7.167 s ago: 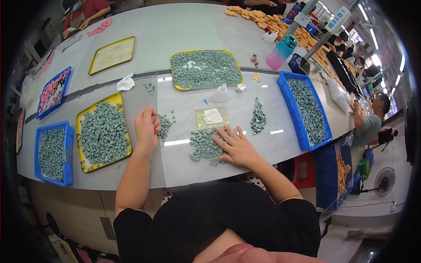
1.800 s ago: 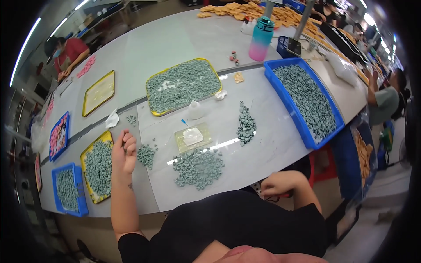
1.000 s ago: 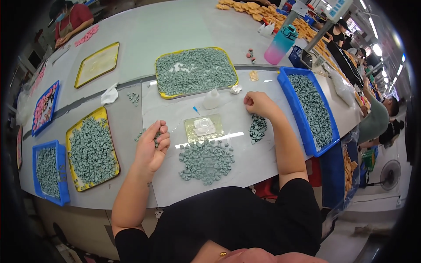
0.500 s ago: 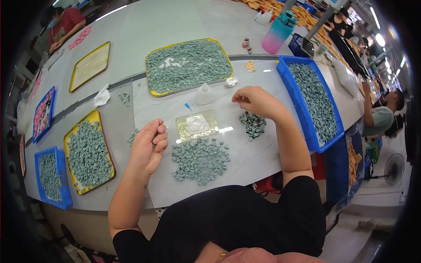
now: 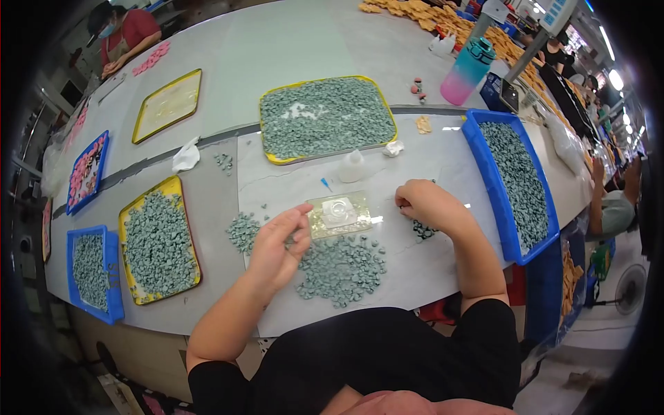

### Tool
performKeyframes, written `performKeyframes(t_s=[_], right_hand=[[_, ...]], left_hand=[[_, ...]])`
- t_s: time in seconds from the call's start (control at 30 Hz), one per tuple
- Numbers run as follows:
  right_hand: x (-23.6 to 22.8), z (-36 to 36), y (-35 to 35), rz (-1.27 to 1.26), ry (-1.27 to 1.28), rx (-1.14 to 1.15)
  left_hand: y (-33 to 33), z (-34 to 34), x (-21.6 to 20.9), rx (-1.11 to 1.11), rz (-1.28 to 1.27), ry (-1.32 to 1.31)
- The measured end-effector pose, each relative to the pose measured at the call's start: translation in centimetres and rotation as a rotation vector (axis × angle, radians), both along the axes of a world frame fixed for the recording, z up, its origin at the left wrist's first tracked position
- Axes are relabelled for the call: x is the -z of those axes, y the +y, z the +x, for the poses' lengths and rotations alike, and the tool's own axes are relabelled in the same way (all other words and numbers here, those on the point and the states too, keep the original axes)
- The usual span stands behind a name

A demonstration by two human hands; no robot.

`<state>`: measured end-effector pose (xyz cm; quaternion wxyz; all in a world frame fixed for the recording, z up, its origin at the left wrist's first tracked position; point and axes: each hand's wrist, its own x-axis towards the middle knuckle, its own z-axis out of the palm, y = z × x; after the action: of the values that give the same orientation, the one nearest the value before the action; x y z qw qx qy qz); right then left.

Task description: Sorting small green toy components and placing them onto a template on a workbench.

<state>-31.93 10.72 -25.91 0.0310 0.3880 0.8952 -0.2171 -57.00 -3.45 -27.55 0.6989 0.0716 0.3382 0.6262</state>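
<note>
My left hand (image 5: 280, 247) is half curled beside a clear yellowish plate (image 5: 366, 220), its index finger reaching to the plate's left edge. Whatever lies in its fingers is too small to name. On the plate sits a white patch with a clear round dish (image 5: 339, 209). My right hand (image 5: 430, 206) is pinched over a pile of darker green pieces (image 5: 423, 231), which it partly covers; its fingertips hide anything held. Nearest me spreads a loose pile of small grey-green pieces (image 5: 341, 271). Another small pile (image 5: 242, 232) lies left of my left hand.
Behind the plate stand a white squeeze bottle (image 5: 352, 167) and a blue dispensing tip (image 5: 326, 185). Yellow-rimmed trays (image 5: 328, 117) (image 5: 159, 242) and blue bins (image 5: 512, 187) (image 5: 95, 277) hold green pieces. A teal-pink bottle (image 5: 467, 71) stands far right. A co-worker (image 5: 124, 38) sits far left.
The view has shifted, so the table appears further right and lower. My left hand has moved from the left side up to the plate's edge. My right hand has come down onto the darker pile.
</note>
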Motion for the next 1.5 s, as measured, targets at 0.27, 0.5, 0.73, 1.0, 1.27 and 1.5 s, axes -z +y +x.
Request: performKeyframes(t_s=[0.27,0.5,0.73,1.0,1.27,1.5], right_hand=[[2.6,-1.6,0.2,0.202,0.093,-0.054],[3.3,-3.5,-1.4,0.126,0.148,-0.071],[1.6,-8.4,-7.4,-0.187,0.665,-0.077],[2.2,-15.4,-17.1,-0.058,0.683,-0.209],[2.1,-14.0,-18.0,0.127,0.621,-0.309],[4.0,-13.3,-14.7,0.410,0.697,-0.481]], left_hand=[[0.5,0.3,1.6,0.084,-0.027,0.085],[-1.2,0.2,2.4,0.084,-0.071,0.062],[-4.3,-1.7,1.9,0.269,-0.054,0.180],[-12.2,-6.7,2.2,0.329,0.012,0.230],[-12.2,-6.5,3.0,0.434,0.052,0.086],[-9.2,-5.6,4.7,0.397,0.037,0.105]])
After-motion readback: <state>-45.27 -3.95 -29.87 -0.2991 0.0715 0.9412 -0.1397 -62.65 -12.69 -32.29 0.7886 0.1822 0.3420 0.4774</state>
